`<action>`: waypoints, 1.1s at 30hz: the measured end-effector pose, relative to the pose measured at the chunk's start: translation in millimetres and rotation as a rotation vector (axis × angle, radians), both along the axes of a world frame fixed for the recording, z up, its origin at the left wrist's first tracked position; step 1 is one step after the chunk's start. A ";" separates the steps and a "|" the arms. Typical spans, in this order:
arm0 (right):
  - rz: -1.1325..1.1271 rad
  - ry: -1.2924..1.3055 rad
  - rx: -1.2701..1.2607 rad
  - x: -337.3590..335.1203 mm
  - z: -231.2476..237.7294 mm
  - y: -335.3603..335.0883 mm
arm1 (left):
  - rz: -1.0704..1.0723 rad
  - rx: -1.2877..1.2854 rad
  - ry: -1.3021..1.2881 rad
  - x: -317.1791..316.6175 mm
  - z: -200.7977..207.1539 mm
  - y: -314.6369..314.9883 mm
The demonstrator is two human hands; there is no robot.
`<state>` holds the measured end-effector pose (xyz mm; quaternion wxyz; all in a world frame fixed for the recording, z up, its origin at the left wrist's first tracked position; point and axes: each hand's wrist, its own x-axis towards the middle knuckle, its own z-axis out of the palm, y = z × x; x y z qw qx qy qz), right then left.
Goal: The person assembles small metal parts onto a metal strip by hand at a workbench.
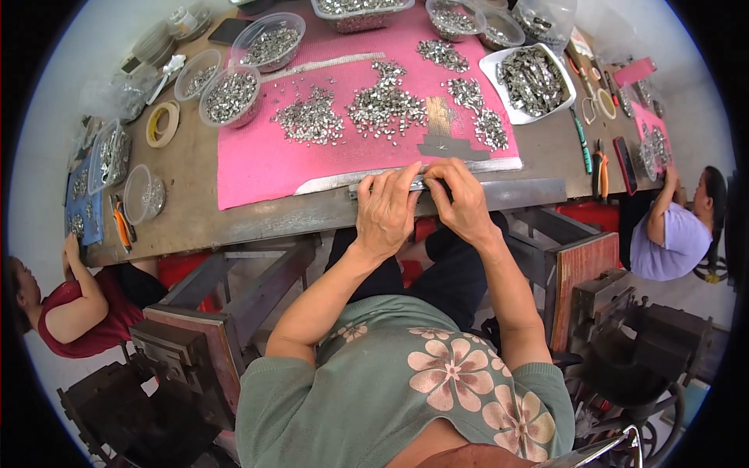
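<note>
Close to the table's front edge, my left hand (pixel 388 212) and my right hand (pixel 462 201) meet over a narrow silvery metal strip (pixel 418 184). The fingers of both hands are closed on it, and they hide most of its length. Just beyond lies a pink mat (pixel 242 160) with loose piles of small shiny metal pieces (pixel 386 108). A flat grey piece (pixel 452 148) and a patch of gold-coloured strips (pixel 438 115) are on the mat, straight ahead of my fingers.
Clear tubs (pixel 232 95) of metal pieces and a white tray (pixel 524 119) stand around the mat. Tape (pixel 162 125) and orange-handled pliers (pixel 122 226) lie left; more pliers (pixel 600 173) and a phone (pixel 625 165) lie right. One person (pixel 78 312) works left, another (pixel 667 234) right.
</note>
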<state>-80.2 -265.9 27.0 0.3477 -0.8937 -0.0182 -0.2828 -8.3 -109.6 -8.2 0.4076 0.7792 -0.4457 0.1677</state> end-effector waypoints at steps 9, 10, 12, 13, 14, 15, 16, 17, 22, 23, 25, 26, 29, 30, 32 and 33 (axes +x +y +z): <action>-0.013 -0.093 -0.301 -0.2 3.1 2.7 | 0.006 -0.011 -0.020 2.5 4.8 2.8; -0.019 -0.098 -0.313 -0.3 2.9 4.1 | 0.007 0.004 -0.014 1.1 4.7 1.9; 0.001 -0.103 -0.313 -0.7 2.4 2.9 | 0.031 0.023 -0.029 1.2 5.9 2.1; -0.021 -0.112 -0.274 -1.6 0.1 3.4 | 0.017 0.009 -0.013 -0.3 6.0 0.9; -0.039 -0.122 -0.237 -3.0 -1.7 3.9 | 0.005 -0.005 0.002 -1.6 6.7 0.2; -0.067 -0.094 -0.149 -5.4 -4.2 4.5 | 0.022 -0.004 -0.014 -2.8 6.9 -0.1; -0.051 -0.109 -0.146 -7.1 -3.8 5.3 | 0.012 -0.006 0.024 -5.4 9.1 -0.5; -0.058 -0.056 -0.088 -8.0 -3.3 5.9 | 0.001 -0.008 0.063 -4.1 11.0 0.6; -0.005 0.047 0.030 -5.0 9.7 -5.5 | -0.048 -0.009 0.026 52.6 31.0 22.6; -0.026 0.051 0.020 -0.3 13.0 -7.5 | -0.045 -0.037 0.100 80.9 35.8 29.1; -0.015 0.044 0.006 17.9 19.4 -11.1 | 0.009 -0.068 0.007 138.4 32.0 36.4; -0.008 0.042 -0.002 30.8 22.2 -14.2 | 0.057 0.000 -0.029 161.0 27.1 41.5; 0.048 0.060 -0.038 81.4 28.2 -13.6 | 0.107 0.113 -0.078 192.9 18.4 51.1; 0.090 0.032 -0.073 100.3 27.9 -11.9 | 0.104 0.166 -0.073 195.9 17.5 53.1; 0.143 0.022 -0.112 138.9 20.6 -5.6 | 0.106 0.219 -0.066 197.9 17.1 55.6; 0.147 0.020 -0.112 158.4 13.5 -1.7 | 0.088 0.196 -0.045 198.2 17.7 55.9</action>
